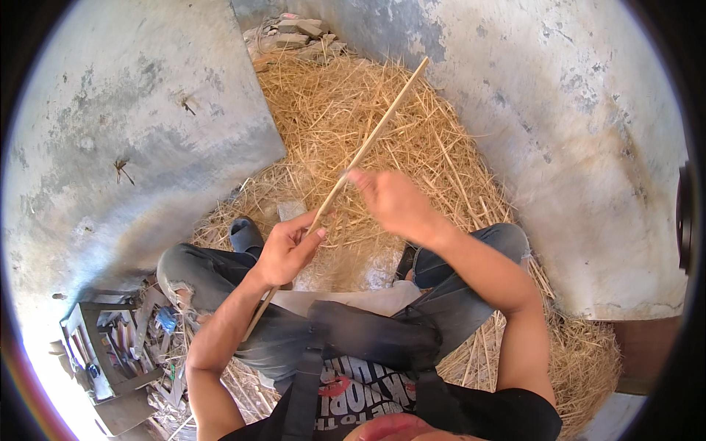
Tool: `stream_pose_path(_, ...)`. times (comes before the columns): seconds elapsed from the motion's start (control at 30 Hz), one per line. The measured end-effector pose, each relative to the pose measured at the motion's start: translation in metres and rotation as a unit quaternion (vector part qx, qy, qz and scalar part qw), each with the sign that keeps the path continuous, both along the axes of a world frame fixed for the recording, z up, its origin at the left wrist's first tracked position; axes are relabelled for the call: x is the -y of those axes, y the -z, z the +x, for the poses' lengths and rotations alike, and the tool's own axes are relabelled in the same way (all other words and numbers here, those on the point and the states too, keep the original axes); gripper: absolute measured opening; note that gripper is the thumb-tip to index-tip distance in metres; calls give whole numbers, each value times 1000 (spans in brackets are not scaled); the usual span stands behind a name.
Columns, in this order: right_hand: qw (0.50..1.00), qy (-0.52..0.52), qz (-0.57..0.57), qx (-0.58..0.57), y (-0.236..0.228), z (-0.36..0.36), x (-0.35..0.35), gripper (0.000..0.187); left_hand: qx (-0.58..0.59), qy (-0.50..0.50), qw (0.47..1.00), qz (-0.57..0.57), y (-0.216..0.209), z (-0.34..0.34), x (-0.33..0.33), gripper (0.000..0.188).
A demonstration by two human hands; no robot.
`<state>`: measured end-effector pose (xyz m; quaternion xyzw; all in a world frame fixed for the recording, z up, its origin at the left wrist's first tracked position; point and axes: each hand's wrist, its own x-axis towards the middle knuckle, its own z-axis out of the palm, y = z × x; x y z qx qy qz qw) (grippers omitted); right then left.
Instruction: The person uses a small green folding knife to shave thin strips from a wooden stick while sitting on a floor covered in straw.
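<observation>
A long, pale strip that looks like split bamboo (pixel 384 121) runs slantwise, its far end over the straw and its near end down by my left thigh. My left hand (pixel 283 253) is closed around its lower half, thumb along the top. Smeared a little by motion, my right hand (pixel 397 200) is curled beside the middle of the strip, thumb side against or very near it. Whatever its fingers hold is hidden. Across my lap lies a black cloth or pad (pixel 375 334), below the strip.
Straw and shavings (pixel 338 103) cover the floor around my bent legs. Scuffed grey walls (pixel 544 110) rise on both sides. Broken bricks (pixel 298 33) are piled at the far end. At the lower left stands a wooden box (pixel 110 360) with tools and scraps.
</observation>
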<state>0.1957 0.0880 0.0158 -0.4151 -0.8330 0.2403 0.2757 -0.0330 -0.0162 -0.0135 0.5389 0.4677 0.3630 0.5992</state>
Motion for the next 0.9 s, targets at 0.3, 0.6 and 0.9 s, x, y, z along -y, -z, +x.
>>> stream_pose_path(0.3, 992, 53, -110, -4, -27, 0, -13, 71, 28, -7, 999, -12, -13, -1, 0, 42)
stream_pose_path(0.6, 985, 48, -156, 47, -27, 2, -19, 65, 23, -15, 1000, 1, -15, 0, -5, 39)
stream_pose_path(0.9, 984, -11, -175, 5, -27, -11, 7, 68, 41, -41, 998, -19, -11, 1, -11, 35)
